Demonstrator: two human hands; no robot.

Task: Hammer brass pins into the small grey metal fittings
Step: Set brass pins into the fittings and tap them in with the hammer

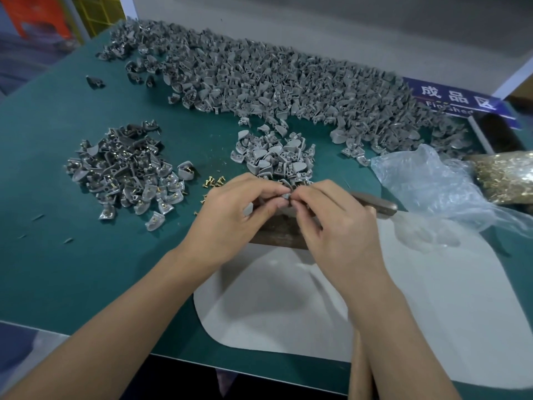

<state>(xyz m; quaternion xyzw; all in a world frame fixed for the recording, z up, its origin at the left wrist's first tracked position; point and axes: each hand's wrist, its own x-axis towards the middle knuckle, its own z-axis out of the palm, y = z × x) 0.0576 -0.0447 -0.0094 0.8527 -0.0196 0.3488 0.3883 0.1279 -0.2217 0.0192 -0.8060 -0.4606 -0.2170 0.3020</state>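
Note:
My left hand (233,210) and my right hand (331,223) meet at the table's middle, fingertips pinching one small grey fitting (285,195) between them. Whether a brass pin sits in it is hidden by my fingers. Under my hands lies a dark wooden block (281,233). A hammer's wooden handle (375,202) pokes out to the right from behind my right hand. Several loose brass pins (215,181) lie just left of my left hand. A small heap of grey fittings (274,157) sits right behind my hands.
A pile of fittings with brass pins in them (127,171) lies at the left. A large heap of grey fittings (274,82) runs along the back. A clear plastic bag (432,186) and a bag of brass pins (504,176) sit at the right, beside a blue sign (458,96).

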